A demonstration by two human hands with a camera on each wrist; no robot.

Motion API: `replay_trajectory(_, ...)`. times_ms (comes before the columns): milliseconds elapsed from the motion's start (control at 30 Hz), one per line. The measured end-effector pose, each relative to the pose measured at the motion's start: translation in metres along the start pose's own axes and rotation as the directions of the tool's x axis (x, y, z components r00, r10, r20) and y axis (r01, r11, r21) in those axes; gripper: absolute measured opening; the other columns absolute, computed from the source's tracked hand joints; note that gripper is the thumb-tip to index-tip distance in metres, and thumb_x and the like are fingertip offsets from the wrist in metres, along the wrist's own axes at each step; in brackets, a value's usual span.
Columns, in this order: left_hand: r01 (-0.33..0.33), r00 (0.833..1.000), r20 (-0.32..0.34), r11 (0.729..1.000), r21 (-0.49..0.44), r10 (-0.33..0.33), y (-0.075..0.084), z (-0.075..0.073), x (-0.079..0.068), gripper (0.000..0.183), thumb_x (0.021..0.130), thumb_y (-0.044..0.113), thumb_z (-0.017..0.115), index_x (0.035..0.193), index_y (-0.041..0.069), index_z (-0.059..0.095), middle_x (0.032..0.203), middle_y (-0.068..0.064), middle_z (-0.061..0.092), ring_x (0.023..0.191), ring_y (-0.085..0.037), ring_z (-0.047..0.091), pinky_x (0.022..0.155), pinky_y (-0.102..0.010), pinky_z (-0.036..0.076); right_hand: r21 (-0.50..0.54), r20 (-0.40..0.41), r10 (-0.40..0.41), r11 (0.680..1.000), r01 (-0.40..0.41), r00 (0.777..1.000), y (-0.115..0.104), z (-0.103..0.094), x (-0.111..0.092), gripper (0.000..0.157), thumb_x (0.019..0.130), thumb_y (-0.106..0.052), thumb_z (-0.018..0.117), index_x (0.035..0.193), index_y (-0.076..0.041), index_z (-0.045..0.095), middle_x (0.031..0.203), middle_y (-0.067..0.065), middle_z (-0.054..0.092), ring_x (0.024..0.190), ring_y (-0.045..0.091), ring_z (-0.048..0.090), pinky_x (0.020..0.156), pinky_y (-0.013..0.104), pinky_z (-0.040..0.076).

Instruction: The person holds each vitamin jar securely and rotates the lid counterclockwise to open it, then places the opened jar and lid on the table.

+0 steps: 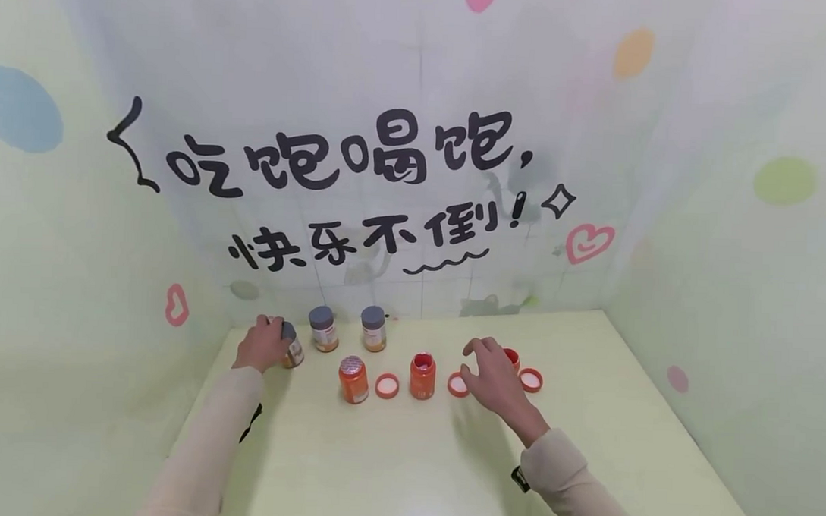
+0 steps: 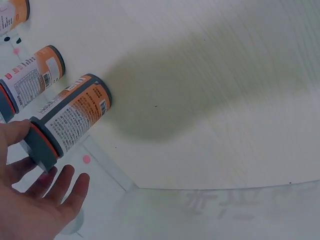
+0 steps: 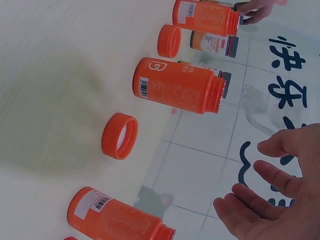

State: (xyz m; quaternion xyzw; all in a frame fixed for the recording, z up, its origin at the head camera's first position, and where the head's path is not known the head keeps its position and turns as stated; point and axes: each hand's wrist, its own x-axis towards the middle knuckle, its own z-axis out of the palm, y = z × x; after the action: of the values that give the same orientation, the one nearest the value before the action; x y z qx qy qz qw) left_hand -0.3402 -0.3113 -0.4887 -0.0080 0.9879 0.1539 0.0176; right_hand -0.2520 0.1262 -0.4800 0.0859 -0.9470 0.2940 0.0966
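At the left of the table, my left hand (image 1: 263, 344) is at the dark grey cap of a supplement bottle (image 1: 292, 351). In the left wrist view, the thumb and a finger pinch this cap (image 2: 42, 147) from two sides, with the other fingers spread behind. That bottle stands upright, its label white and orange. My right hand (image 1: 496, 378) hovers with loosely bent fingers, holding nothing. It partly hides an uncapped orange bottle (image 1: 512, 357) and a red-orange lid (image 1: 458, 385). Another uncapped orange bottle (image 1: 422, 378) stands to its left.
Two more grey-capped bottles (image 1: 324, 331) stand along the back wall. An orange bottle (image 1: 354, 385) with a silvery top stands left of centre, beside a loose lid (image 1: 387, 385). Another lid (image 1: 531, 380) lies at the right. Printed walls (image 1: 693, 260) enclose the table (image 1: 392, 462).
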Motion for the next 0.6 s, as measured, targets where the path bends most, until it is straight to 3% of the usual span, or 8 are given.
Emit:
replay_trajectory(167,0.023,1.000,0.017,0.999,-0.038,-0.022,0.001,0.004,-0.012,0.065,0.094,0.034,0.060,0.141,-0.005,0.040,0.133,-0.038,0.039,0.109,-0.051,0.055,0.086,-0.061,0.051,0.003,-0.018,-0.018,1.000,0.018,1.000,-0.011,-0.006,0.005,0.020,0.089,-0.019,0.066,0.108,-0.013,0.063,0.120,0.011,0.060,0.097,0.024,0.056,0.085,0.040,0.054)
replay_trajectory(300,0.052,0.998,-0.029,0.982,-0.183,-0.058,-0.002,0.019,-0.024,0.065,0.090,0.032,0.067,0.139,-0.001,0.040,0.130,-0.036,0.048,0.112,-0.050,0.057,0.088,-0.059,0.051,0.018,-0.012,-0.026,0.999,0.027,1.000,-0.021,-0.008,0.008,0.020,0.090,-0.020,0.066,0.109,-0.014,0.063,0.122,0.010,0.059,0.101,0.024,0.056,0.088,0.041,0.055)
replay_trajectory(367,0.082,0.995,-0.032,0.951,-0.298,-0.096,-0.003,0.027,-0.030,0.066,0.090,0.029,0.070,0.140,0.001,0.036,0.133,-0.036,0.050,0.118,-0.051,0.055,0.092,-0.059,0.050,0.022,-0.011,-0.029,0.999,0.029,1.000,-0.026,-0.008,0.009,0.021,0.090,-0.020,0.067,0.110,-0.015,0.063,0.123,0.009,0.059,0.103,0.025,0.057,0.088,0.041,0.056)
replay_trajectory(467,0.145,0.985,-0.016,0.878,-0.455,-0.171,-0.005,0.037,-0.037,0.074,0.089,0.027,0.072,0.143,0.002,0.029,0.140,-0.037,0.046,0.127,-0.053,0.048,0.097,-0.061,0.047,0.026,-0.007,-0.039,0.999,0.039,0.999,-0.036,-0.008,0.010,0.022,0.090,-0.021,0.068,0.110,-0.016,0.063,0.124,0.007,0.059,0.106,0.024,0.057,0.089,0.041,0.056)
replay_trajectory(533,0.180,0.979,0.009,0.842,-0.509,-0.204,-0.006,0.044,-0.041,0.076,0.090,0.028,0.072,0.145,0.000,0.026,0.143,-0.036,0.044,0.132,-0.052,0.045,0.102,-0.061,0.045,0.033,0.004,-0.047,0.998,0.047,0.999,-0.043,-0.007,0.010,0.022,0.090,-0.022,0.067,0.111,-0.016,0.063,0.125,0.007,0.059,0.106,0.024,0.057,0.088,0.040,0.057)
replay_trajectory(600,0.192,0.975,0.011,0.821,-0.537,-0.221,-0.007,0.050,-0.045,0.077,0.090,0.028,0.071,0.145,-0.003,0.028,0.144,-0.035,0.043,0.134,-0.051,0.043,0.104,-0.061,0.043,0.044,0.019,-0.057,0.997,0.056,0.998,-0.049,-0.005,0.010,0.021,0.091,-0.022,0.067,0.111,-0.017,0.063,0.124,0.005,0.058,0.106,0.023,0.056,0.088,0.040,0.056)
